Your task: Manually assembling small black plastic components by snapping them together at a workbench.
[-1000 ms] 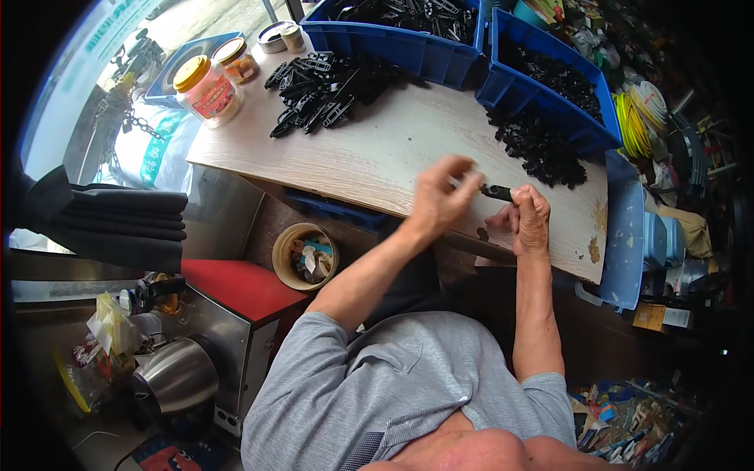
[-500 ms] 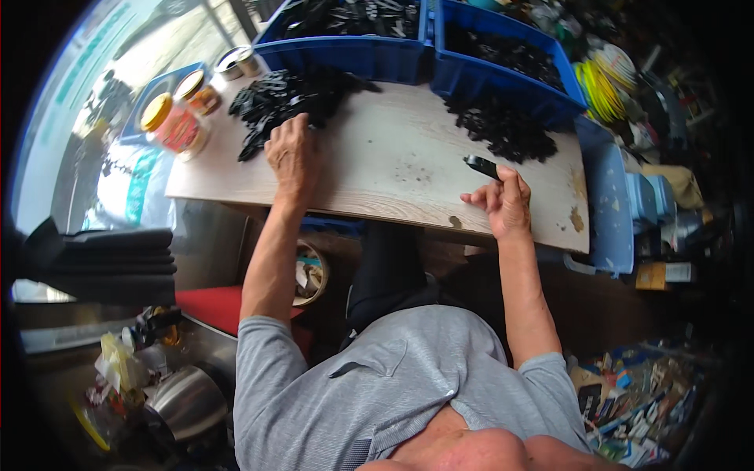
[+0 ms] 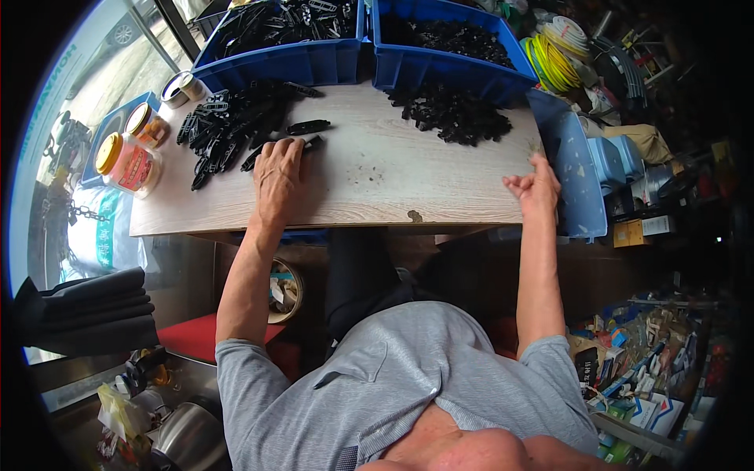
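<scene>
My left hand [image 3: 277,174] rests on the table with its fingers curled over a black plastic piece [image 3: 314,144], whose end sticks out past the fingertips. Just beyond it lies another slim black plastic piece [image 3: 309,127], apart from the heap of long black pieces [image 3: 228,125] on the left. Over the table's right edge, beside a blue bin [image 3: 583,188], is my right hand [image 3: 537,191]. Its thumb and forefinger are apart, and nothing shows between them. A pile of smaller black pieces [image 3: 455,116] lies at the table's back right.
Two blue crates [image 3: 283,69] [image 3: 448,72] filled with black pieces stand along the table's [image 3: 353,200] far side. Lidded jars [image 3: 129,165] and cans [image 3: 174,90] line its left edge. A round waste bin [image 3: 297,292] sits below the table. Clutter [image 3: 644,369] covers the lower right.
My right hand has moved right to the table edge, and the black piece it held no longer shows. My left hand has drawn a piece slightly out of the heap. The view has shifted.
</scene>
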`<control>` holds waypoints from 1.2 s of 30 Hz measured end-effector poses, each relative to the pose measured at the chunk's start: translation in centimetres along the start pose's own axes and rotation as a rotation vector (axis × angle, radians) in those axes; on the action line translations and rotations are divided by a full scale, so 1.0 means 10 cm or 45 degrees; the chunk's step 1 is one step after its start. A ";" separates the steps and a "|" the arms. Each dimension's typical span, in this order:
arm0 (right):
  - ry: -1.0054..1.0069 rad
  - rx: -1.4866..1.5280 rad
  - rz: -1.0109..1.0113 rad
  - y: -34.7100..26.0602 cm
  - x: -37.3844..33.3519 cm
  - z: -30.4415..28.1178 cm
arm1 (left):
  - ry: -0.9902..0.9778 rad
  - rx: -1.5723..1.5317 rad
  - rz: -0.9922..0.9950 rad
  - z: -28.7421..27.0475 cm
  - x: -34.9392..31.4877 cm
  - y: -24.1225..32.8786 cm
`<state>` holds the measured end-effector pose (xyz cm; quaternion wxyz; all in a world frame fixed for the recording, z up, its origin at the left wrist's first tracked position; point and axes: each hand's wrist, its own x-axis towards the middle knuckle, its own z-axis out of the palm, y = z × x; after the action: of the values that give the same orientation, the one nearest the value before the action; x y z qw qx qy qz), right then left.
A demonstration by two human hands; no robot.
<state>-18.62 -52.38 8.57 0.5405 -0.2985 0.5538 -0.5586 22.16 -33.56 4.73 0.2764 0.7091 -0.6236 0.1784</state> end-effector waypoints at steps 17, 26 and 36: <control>-0.436 -0.906 -0.109 0.26 -0.23 0.94 | -0.010 -0.177 0.038 0.22 0.11 0.48; -0.453 -1.075 -0.198 0.29 -0.19 0.97 | 0.079 -0.206 0.013 0.21 0.11 0.48; -0.388 -0.929 -0.120 0.31 -0.21 0.87 | 0.363 -0.394 -0.008 0.09 0.06 0.70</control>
<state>-9.14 -52.41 8.01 0.4486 -0.5754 0.6152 -0.2986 15.26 -35.04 5.57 0.4682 0.6276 -0.5959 0.1783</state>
